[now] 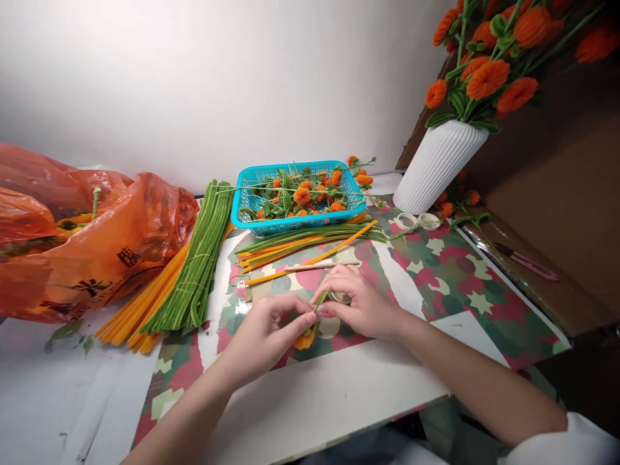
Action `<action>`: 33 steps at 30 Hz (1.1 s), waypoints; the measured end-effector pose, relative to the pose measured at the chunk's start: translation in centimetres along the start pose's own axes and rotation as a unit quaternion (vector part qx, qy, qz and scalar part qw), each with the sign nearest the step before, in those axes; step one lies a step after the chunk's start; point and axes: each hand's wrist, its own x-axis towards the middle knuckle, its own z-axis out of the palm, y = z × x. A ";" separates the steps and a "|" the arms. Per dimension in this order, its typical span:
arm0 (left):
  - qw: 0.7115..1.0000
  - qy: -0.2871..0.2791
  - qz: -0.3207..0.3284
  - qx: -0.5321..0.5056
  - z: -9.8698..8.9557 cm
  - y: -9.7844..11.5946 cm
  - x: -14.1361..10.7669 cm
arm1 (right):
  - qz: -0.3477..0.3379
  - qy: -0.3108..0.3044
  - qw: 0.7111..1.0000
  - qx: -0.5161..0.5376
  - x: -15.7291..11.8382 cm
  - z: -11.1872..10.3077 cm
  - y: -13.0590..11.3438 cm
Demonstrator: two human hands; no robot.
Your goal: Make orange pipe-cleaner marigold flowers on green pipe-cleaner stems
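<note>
In the middle of the head view, my left hand [274,329] is closed, thumb and forefinger pinching the base of a yellow-orange chenille flower [305,340] that hangs head down. My right hand [363,300] meets it fingertip to fingertip, closed on a green tape strip [320,299] at the flower's short stem. A ring-shaped tape roll [341,297] shows under the right fingers, partly hidden. Just beyond the hands lie a thin wooden stick [317,266] and a single orange chenille stem [268,278].
Behind stands a blue basket [300,224] of orange flowers. Bundled green chenille stems [198,271] and an orange plastic bag [121,252] are left. To the right are a white vase [438,165], a white tape roll [429,221] and a pink-handled cutter [535,265].
</note>
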 end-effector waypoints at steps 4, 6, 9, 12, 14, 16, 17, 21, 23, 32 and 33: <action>0.965 -0.132 -0.085 -0.210 -0.4 -0.3 0.1 | -0.044 -0.038 0.998 0.038 -0.2 -0.1 0.4; 0.968 -0.122 -0.078 -0.205 -0.4 -0.3 0.1 | -0.035 -0.028 0.998 0.051 -0.2 -0.2 0.6; 0.997 0.004 -0.010 -0.077 -0.1 -0.1 0.1 | -0.006 0.012 0.999 0.033 0.0 -0.2 0.6; 0.986 0.117 0.086 0.081 0.4 0.0 0.2 | 0.024 0.037 0.999 -0.006 0.2 0.0 0.1; 0.968 0.154 0.131 0.151 0.8 0.0 0.3 | 0.044 0.046 0.998 -0.024 0.2 0.2 -0.1; 0.965 0.157 0.136 0.162 0.9 -0.1 0.3 | 0.053 0.050 0.997 -0.028 0.2 0.2 -0.2; 0.974 0.137 0.117 0.140 0.8 -0.1 0.3 | 0.050 0.048 0.997 -0.025 0.2 0.2 -0.2; 0.993 -0.059 -0.026 -0.101 -0.2 -0.2 0.2 | 0.005 0.001 1.000 0.016 -0.1 0.0 0.3; 0.966 -0.136 -0.071 -0.210 -0.6 -0.3 0.1 | -0.012 -0.023 0.999 0.040 -0.2 -0.1 0.6; 0.998 0.065 0.000 -0.021 0.5 0.7 0.0 | 0.032 0.026 0.999 -0.020 0.0 0.3 0.2; 0.997 0.079 0.008 0.012 0.6 0.8 -0.1 | 0.037 0.028 0.999 -0.028 0.0 0.4 0.1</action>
